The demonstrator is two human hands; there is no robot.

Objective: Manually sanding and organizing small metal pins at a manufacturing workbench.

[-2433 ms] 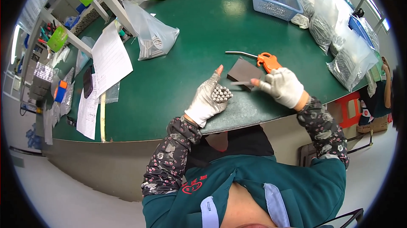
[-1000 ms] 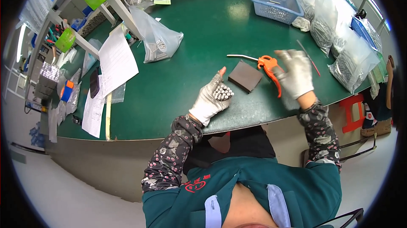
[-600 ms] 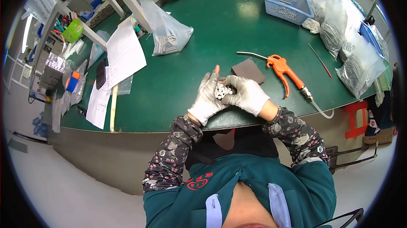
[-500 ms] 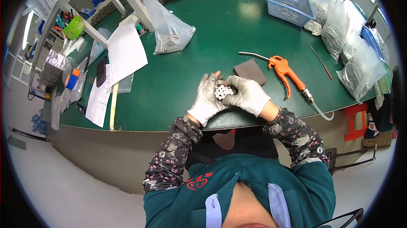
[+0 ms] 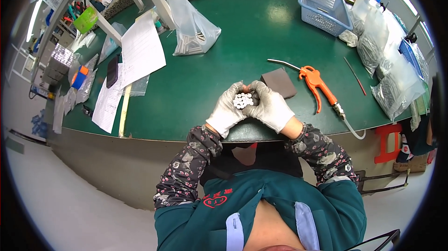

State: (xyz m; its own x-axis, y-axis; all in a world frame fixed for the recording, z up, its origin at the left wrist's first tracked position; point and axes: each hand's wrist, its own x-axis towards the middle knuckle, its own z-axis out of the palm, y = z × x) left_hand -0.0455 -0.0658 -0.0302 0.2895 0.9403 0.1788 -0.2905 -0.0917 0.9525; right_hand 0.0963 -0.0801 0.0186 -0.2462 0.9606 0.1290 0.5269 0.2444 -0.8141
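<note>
Over by the bench's left edge there's just loose paper sheets [image 5: 140, 48], not in the way. At the near edge, about the middle, the left hand [image 5: 227, 111] is cupped around a bundle of small metal pins [image 5: 242, 100], and the right hand [image 5: 269, 107] is curled in tight against it, squaring the ends. I'd keep both palms snug so none slip out. The grey pad [image 5: 279, 83] sits just behind, the orange air gun [image 5: 318, 84] further right.
</note>
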